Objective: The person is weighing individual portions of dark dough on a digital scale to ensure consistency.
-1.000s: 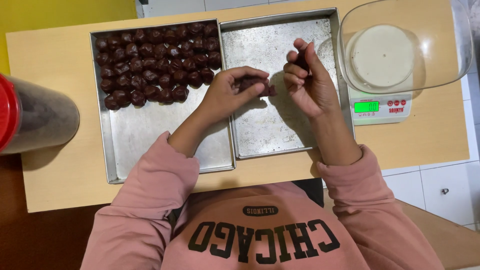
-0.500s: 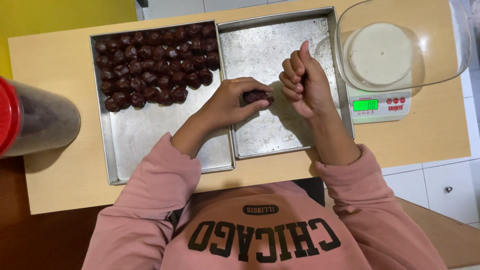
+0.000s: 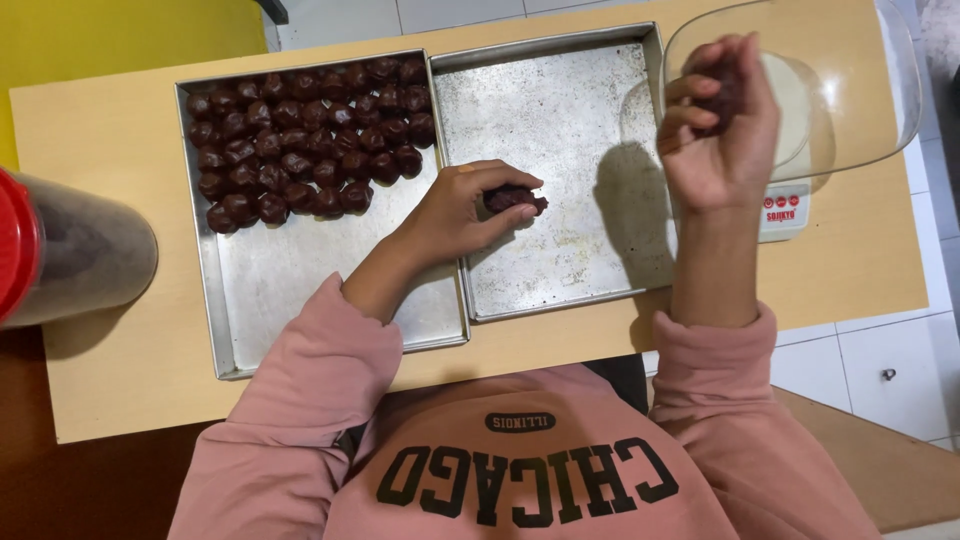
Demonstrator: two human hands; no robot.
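Both baking trays, the left tray (image 3: 250, 300) and the right tray (image 3: 560, 110), are dull, scuffed grey metal, and the surface (image 3: 100, 130) under them is smooth, pale matt wood laminate. The dough balls (image 3: 300, 140) look dark brown and faintly glossy. The bowl (image 3: 880, 70) is clear, shiny plastic; the sleeves (image 3: 300, 400) are soft pink cloth.

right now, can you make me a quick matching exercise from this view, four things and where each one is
Things:
1. left hand
2. right hand
3. rows of dark balls
4. red-lidded jar

Places:
A. far end of the left tray
B. raised by the clear bowl on the scale
C. table's left edge
D. over the right tray, pinching a dark lump

Pairs: 1-D, 2-B, 3-A, 4-C
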